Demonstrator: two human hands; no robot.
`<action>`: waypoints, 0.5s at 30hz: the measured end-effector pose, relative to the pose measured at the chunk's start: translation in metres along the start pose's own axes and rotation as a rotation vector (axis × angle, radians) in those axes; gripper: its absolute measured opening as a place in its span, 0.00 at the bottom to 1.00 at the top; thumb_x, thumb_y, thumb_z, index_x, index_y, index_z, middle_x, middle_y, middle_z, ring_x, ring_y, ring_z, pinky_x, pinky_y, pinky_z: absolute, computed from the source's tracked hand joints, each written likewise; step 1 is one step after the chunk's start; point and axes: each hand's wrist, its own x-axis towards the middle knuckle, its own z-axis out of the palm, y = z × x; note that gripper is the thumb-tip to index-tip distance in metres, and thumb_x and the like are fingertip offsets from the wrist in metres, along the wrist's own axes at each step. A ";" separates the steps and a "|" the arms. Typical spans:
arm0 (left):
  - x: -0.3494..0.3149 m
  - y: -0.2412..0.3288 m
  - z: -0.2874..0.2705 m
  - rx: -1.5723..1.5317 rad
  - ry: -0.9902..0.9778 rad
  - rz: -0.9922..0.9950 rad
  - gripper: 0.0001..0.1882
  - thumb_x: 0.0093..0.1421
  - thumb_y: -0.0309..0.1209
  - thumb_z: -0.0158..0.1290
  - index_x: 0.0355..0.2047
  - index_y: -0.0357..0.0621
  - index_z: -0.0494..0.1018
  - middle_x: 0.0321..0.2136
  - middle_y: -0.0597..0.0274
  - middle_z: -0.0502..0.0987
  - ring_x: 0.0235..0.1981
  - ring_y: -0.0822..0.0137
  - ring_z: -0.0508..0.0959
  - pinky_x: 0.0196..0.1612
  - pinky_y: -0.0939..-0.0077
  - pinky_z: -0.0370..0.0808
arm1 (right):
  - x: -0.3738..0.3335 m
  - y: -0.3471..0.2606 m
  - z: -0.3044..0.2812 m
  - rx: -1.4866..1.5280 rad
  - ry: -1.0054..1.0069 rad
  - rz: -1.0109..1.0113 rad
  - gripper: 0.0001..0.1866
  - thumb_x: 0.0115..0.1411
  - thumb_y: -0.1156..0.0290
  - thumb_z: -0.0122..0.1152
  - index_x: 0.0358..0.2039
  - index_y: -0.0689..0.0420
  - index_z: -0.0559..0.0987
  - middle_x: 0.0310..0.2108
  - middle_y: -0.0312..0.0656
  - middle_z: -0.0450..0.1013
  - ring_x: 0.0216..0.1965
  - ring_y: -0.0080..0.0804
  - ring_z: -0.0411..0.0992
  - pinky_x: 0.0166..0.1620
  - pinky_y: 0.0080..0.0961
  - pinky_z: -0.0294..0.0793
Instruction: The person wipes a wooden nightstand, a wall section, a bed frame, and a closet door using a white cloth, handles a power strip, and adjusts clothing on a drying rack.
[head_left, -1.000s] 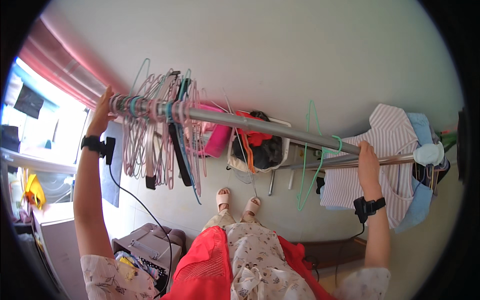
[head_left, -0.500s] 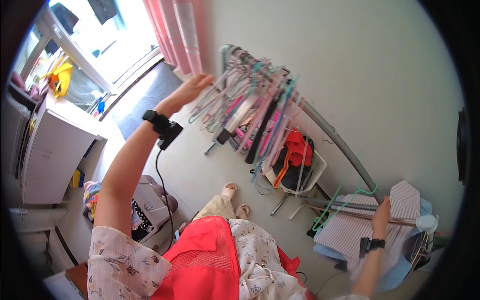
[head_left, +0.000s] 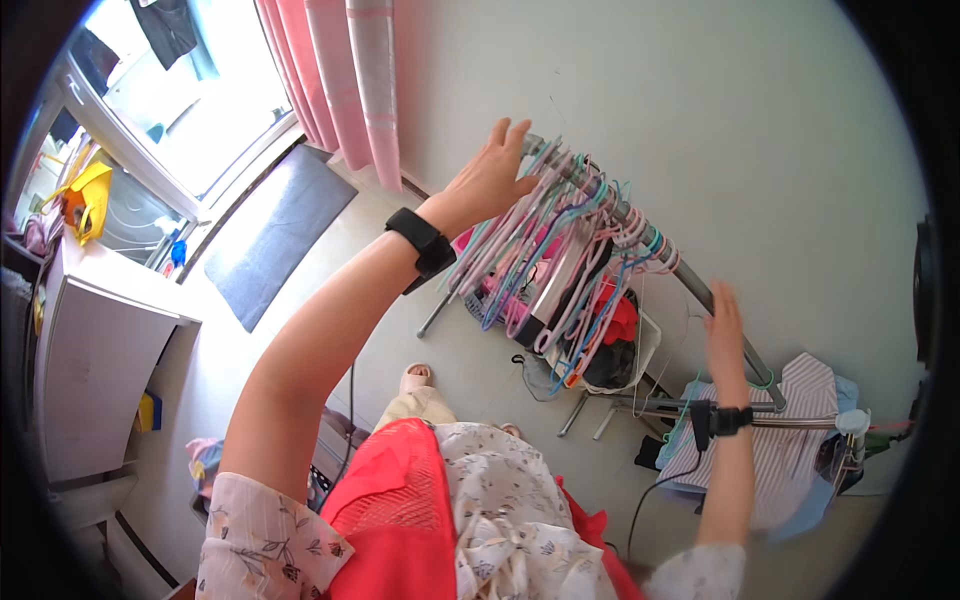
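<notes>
My left hand [head_left: 488, 178] is at the far end of a grey metal rail [head_left: 697, 290], its fingers spread next to the outermost hangers. I cannot tell whether the palm presses on them. A dense row of plastic hangers [head_left: 560, 235] in pink, blue, white and black hangs from this rail. My right hand [head_left: 727, 325] is beside the rail nearer its right end, fingers stretched out and slightly blurred, with nothing held. At the right, a striped garment [head_left: 800, 440] hangs low near the rail's end, where a green hanger [head_left: 768, 380] hooks on.
Below the hangers stands a white basket [head_left: 648, 345] with red and dark cloth. A white cabinet [head_left: 110, 350] stands at the left, a yellow bag [head_left: 90, 200] on top. A grey mat [head_left: 280, 235] lies by the glass door, near a pink curtain [head_left: 370, 90].
My left hand has moved right to the rail's end. My right hand has let go of the rail's lower end and moved up along it. The hangers appear farther right.
</notes>
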 end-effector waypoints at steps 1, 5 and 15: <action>0.005 0.005 -0.003 0.015 -0.060 0.029 0.42 0.68 0.38 0.59 0.75 0.36 0.51 0.73 0.35 0.56 0.67 0.37 0.70 0.69 0.54 0.69 | 0.002 0.002 0.011 -0.006 -0.032 0.054 0.37 0.64 0.84 0.59 0.73 0.56 0.62 0.71 0.50 0.63 0.71 0.54 0.60 0.73 0.45 0.61; 0.008 0.007 -0.003 0.040 -0.164 0.058 0.37 0.67 0.31 0.57 0.73 0.39 0.56 0.69 0.39 0.66 0.64 0.39 0.73 0.66 0.52 0.73 | 0.012 0.016 0.030 0.003 -0.086 0.091 0.37 0.64 0.82 0.61 0.72 0.53 0.63 0.69 0.48 0.65 0.70 0.53 0.62 0.71 0.46 0.63; 0.021 0.004 -0.005 0.193 -0.137 0.134 0.21 0.69 0.29 0.53 0.60 0.35 0.73 0.48 0.41 0.82 0.49 0.41 0.82 0.53 0.49 0.78 | 0.040 0.035 0.029 -0.063 -0.033 0.033 0.32 0.60 0.84 0.65 0.65 0.55 0.69 0.61 0.49 0.70 0.65 0.54 0.65 0.68 0.48 0.66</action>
